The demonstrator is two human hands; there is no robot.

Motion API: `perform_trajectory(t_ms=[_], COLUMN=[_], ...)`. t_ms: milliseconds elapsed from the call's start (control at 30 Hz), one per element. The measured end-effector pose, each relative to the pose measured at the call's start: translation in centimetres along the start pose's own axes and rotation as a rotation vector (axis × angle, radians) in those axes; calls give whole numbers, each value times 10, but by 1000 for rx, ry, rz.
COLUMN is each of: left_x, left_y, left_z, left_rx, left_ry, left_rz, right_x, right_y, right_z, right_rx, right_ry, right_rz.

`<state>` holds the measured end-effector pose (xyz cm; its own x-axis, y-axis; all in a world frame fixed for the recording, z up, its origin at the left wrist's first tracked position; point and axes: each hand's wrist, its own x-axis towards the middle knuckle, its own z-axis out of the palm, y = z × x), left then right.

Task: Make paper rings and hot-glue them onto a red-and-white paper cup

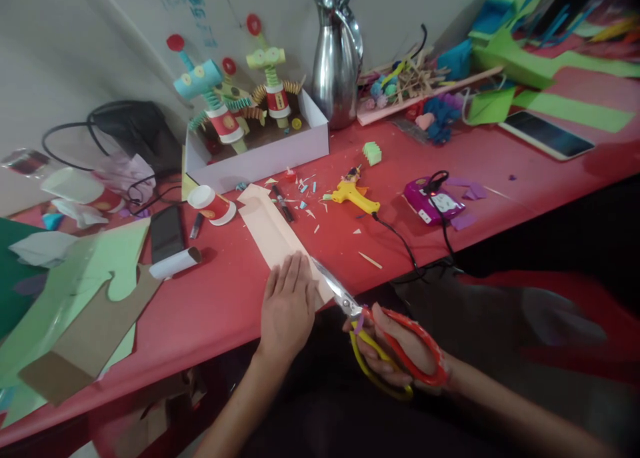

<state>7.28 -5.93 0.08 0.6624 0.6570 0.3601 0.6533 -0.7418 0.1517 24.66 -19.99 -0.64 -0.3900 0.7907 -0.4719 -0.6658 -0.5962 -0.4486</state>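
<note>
The right hand (414, 346) grips scissors (345, 301), blades at a peach paper strip (270, 235) that the left hand (289, 305), palm down, fingers extended, presses against the red table (225, 298). Beside the strip lies a marker (283, 205), then a glue gun (353, 197) and white box (270, 163); blue wall writing (196, 5) is too blurred to read.

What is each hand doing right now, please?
Left hand: open, lying flat on the long, folded, pale peach paper strip.
Right hand: closed, holding the metal-bladed scissors by their red and yellow handles.
</note>
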Motion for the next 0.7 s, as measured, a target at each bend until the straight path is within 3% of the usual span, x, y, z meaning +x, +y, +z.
perform_trajectory(t_ms=[333, 500, 700], left_x=[-7, -4, -5], left_y=[7, 9, 7], left_z=[-2, -5, -3], left_rx=[85, 125, 130], left_ry=[-83, -129, -122], left_rz=[-46, -61, -41], right_x=[4, 7, 7], right_y=[10, 10, 2], right_z=[4, -4, -4], right_rx=[-53, 28, 105], right_ry=[25, -136, -159], right_rz=[-58, -29, -5])
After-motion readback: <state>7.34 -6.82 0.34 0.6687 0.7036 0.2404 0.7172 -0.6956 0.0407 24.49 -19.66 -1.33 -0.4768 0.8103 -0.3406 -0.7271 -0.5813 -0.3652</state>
